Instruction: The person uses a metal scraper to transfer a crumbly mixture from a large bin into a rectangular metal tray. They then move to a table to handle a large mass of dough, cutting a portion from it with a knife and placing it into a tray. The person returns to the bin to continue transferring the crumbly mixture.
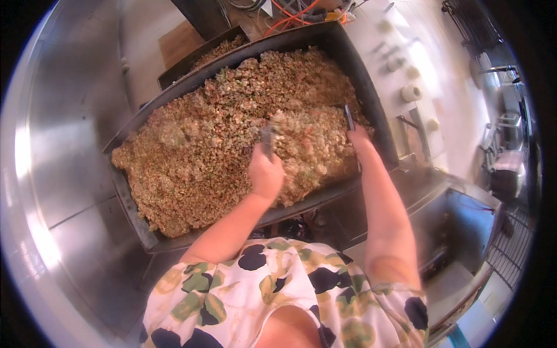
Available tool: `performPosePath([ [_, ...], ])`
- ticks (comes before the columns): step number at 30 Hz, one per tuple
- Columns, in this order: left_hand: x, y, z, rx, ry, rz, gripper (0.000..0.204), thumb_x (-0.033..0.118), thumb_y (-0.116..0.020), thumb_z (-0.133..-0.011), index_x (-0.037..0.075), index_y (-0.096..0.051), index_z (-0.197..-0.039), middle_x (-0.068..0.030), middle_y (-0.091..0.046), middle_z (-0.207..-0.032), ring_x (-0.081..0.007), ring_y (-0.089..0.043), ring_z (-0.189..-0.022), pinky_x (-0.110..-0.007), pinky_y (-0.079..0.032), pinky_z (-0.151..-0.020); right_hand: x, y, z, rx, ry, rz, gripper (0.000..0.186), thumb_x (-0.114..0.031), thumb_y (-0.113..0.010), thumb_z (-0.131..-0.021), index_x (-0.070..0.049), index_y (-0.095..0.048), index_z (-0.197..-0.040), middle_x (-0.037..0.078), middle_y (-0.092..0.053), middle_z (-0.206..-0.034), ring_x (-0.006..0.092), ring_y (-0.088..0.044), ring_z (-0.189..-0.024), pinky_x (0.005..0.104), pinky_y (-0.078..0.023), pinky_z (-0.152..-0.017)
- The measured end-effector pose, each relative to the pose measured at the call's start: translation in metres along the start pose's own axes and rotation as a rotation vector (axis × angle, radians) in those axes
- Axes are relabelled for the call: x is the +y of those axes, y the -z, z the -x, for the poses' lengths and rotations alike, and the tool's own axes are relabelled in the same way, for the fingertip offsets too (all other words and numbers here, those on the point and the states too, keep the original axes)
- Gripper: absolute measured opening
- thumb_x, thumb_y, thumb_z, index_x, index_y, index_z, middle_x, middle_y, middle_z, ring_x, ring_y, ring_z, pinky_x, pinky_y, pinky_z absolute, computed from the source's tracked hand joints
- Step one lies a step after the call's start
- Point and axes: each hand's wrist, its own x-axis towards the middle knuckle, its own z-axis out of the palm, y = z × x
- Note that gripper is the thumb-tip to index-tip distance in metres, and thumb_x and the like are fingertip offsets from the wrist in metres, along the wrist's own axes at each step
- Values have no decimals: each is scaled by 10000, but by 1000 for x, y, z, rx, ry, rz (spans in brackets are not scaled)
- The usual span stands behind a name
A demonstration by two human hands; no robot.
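A big, dark, deep-sided rectangular pan (371,95) lies slanted in front of me, heaped with a crumbly, light-brown mixture (203,133) flecked with red and green. My left hand (267,176) is closed round a dark, flat-looking scraper (266,141), which is over the middle of the heap; motion smears its tip. Near the pan's right wall, my right hand (360,138) grips another dark, narrow-looking scraper (348,118). Its lower end is hard to make out against the mixture and the wall. Between the two tools, the mixture looks paler and blurred.
Behind the large pan stands a smaller dark pan (168,80) holding similar mixture, beside a brown board (180,47). Orange cables (290,18) lie past the far edge. A white roll (411,93) is at right. Steel panels (69,145) line the left; a wire rack (510,246) is lower right.
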Motion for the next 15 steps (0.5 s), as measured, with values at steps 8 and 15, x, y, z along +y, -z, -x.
performPosePath([
  [8, -17, -30, -19, -110, -501, -402, 283, -44, -525, -737, -12, -522, -1018, -162, -586, -903, -301, -595, -769, -397, -514, -623, -8, 2, 9, 10, -30, 40, 469, -121, -521, -814, -66, -512, -1280, 177, -628, -957, 282, -626, -745, 403, -485, -600],
  [15, -4, 91, -52, 333, -287, -469, 346, 25, -582, -813, -31, -505, -1146, -214, -606, -898, -282, -644, -764, -394, -544, -704, -30, 7, 46, 17, 61, -260, 466, -102, -575, -780, -17, -552, -1237, 138, -636, -956, 222, -576, -852, 331, -444, -749],
])
